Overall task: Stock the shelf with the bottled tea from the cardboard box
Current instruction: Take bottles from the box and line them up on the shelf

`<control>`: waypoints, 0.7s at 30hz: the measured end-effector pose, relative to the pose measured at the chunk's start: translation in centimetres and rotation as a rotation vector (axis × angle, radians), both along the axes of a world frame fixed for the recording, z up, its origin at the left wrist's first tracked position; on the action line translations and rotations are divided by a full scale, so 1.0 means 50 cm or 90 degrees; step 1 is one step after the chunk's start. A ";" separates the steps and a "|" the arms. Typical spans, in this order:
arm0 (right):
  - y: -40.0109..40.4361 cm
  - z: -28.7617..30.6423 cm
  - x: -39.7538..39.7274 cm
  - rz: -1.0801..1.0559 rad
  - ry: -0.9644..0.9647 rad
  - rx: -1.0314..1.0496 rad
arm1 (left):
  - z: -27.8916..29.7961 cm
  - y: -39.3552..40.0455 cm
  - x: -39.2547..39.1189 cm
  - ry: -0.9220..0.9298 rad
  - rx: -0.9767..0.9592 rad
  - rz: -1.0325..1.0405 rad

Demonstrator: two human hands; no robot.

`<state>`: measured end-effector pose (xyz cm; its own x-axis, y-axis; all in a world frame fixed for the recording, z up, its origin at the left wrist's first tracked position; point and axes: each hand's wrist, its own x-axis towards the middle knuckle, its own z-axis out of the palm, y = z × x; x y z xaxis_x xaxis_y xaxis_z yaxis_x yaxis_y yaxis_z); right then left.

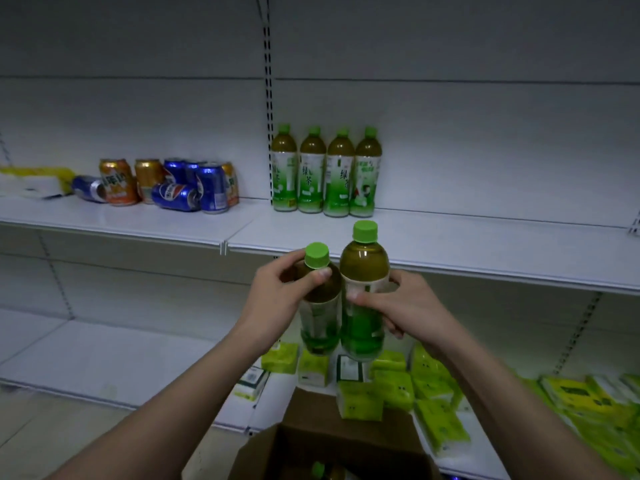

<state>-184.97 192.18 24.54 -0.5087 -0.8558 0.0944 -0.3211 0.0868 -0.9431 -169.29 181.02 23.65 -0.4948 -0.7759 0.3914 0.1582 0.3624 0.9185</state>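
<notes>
Hidden at 6 o'clock, cut by the bottom edge: brown cardboard box, flaps open, only one green cap showing in its dark inside. Label print on the bottles too blurred to read.

Left hand curled round the neck and shoulder of one green-capped clear plastic tea bottle, thumb just under the cap. Right hand wrapped round the body of a second, higher green-capped tea bottle, thumb across its label. Both bottles upright, long axes vertical, caps toward 12 o'clock, sides touching, held just in front of the front lip of the white metal shelf, above the box.

At 12 o'clock from the hands, four matching green-labelled tea bottles upright in a row against the shelf's back panel, beside the slotted upright. Open shelf room toward 3 o'clock of that row and between the row and the front lip. At 10 o'clock, a cluster of blue and orange drink cans, some tipped over, and a yellow-and-white bag cut by the left edge. On the lower shelf at 5 o'clock, green and white paper packs.
</notes>
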 end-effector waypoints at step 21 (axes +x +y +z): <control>-0.076 0.201 -0.163 -0.183 0.063 -0.129 | 0.300 -0.127 -0.184 0.048 -0.026 0.054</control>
<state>-193.11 188.36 34.58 -0.7054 -0.6384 0.3081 -0.4011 0.0010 -0.9160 -178.47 174.68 38.63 -0.3967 -0.7960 0.4572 0.1931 0.4145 0.8893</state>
